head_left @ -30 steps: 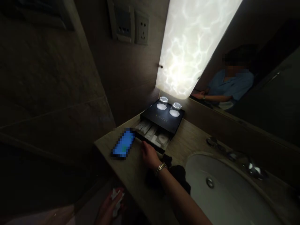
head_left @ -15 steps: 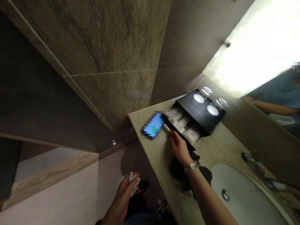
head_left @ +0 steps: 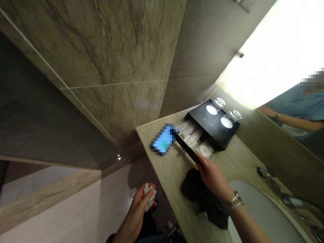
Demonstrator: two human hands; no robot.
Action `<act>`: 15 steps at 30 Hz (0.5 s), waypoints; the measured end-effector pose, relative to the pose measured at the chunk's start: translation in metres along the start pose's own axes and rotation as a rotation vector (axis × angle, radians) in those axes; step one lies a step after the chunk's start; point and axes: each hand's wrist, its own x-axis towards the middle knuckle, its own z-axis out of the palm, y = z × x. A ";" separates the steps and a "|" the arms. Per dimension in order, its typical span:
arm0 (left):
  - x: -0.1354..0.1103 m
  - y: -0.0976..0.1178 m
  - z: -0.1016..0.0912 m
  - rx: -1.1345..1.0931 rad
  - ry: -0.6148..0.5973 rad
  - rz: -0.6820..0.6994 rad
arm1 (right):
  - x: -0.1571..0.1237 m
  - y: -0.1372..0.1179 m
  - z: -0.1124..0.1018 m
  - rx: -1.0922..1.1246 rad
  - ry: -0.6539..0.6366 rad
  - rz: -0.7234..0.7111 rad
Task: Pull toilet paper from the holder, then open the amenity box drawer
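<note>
A: Sliding along, the right hand (head_left: 212,174) has shifted from the drawer (head_left: 192,141) front's middle to its right end, fingertips touching it, gripping nothing.

B: And the left hand (head_left: 142,202)?

A: Below the counter (head_left: 167,168) edge, fingers closed round a crumpled tissue (head_left: 149,195); drawer open near the counter's back corner, beside the phone (head_left: 163,143).

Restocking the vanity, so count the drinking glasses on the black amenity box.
2. One glass stands at the back left of the black amenity box, the other glass at its back right, near the lit panel. None seem hidden.
</note>
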 end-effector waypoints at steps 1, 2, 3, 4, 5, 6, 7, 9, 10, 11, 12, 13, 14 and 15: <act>0.002 0.001 0.005 0.003 -0.034 0.008 | 0.003 0.000 0.000 0.008 -0.012 0.005; 0.003 0.002 0.011 0.008 -0.068 0.019 | 0.009 0.000 -0.001 0.018 -0.016 -0.004; 0.005 0.004 0.017 0.011 -0.101 0.032 | 0.018 0.001 -0.002 0.026 -0.005 -0.019; 0.007 0.006 0.022 0.013 -0.126 0.045 | 0.029 0.002 -0.003 0.023 0.020 -0.028; 0.008 0.009 0.028 0.015 -0.145 0.057 | 0.042 0.004 -0.005 0.005 0.045 -0.023; 0.009 0.013 0.033 0.020 -0.153 0.069 | 0.056 0.007 -0.006 -0.023 0.062 -0.002; 0.010 0.016 0.038 0.025 -0.154 0.076 | 0.067 0.009 -0.006 -0.057 0.069 0.034; 0.009 0.023 0.046 0.027 -0.137 0.098 | 0.080 0.010 -0.004 -0.112 0.047 0.097; 0.007 0.026 0.050 0.024 -0.128 0.110 | 0.080 0.008 -0.003 -0.117 0.031 0.101; 0.006 0.028 0.052 0.019 -0.122 0.122 | 0.075 0.003 -0.001 -0.106 0.017 0.088; 0.005 0.030 0.054 0.011 -0.120 0.129 | 0.068 -0.002 0.000 -0.086 0.006 0.065; 0.004 0.031 0.056 0.002 -0.120 0.130 | 0.060 -0.009 0.001 -0.060 -0.010 0.042; 0.003 0.032 0.057 -0.006 -0.115 0.124 | 0.053 -0.016 0.001 -0.032 -0.024 0.023; 0.003 0.032 0.058 -0.011 -0.106 0.114 | 0.048 -0.023 -0.001 -0.007 -0.030 0.014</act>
